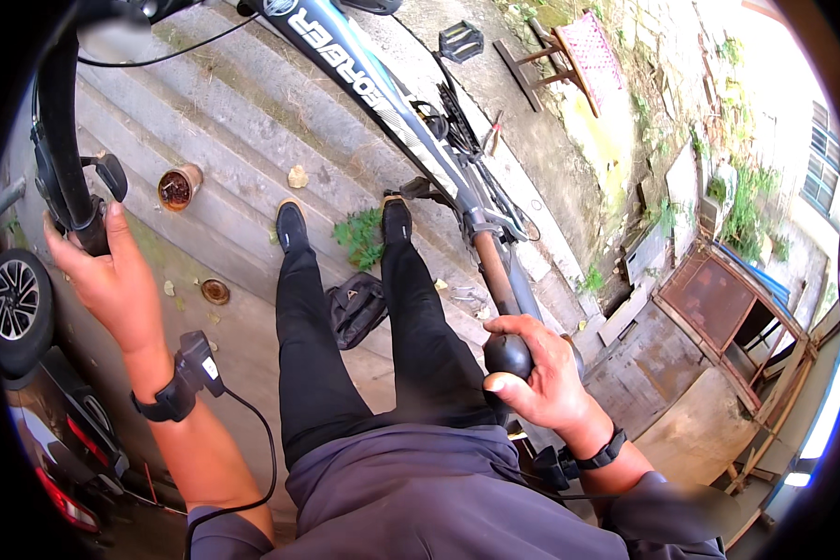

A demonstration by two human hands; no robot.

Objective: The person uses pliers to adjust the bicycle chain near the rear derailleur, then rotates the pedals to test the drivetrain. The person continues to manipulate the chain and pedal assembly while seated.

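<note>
A bicycle with a white, blue and black frame stands across the upper middle, leading down toward my right side. At the far left, the fingers and thumb of my left hand close round the end of its black handlebar grip. A brake lever sticks out just beyond my thumb. On the right, my right hand clasps the rounded black saddle, thumb and fingers on either side of its tip. A pedal shows on the frame's far side.
Concrete steps lie ahead of my feet. A rusty pot, a green plant and a black bag are near my legs. A parked car's wheel is at left; a worn wooden cabinet stands right, a pink-topped chair farther off.
</note>
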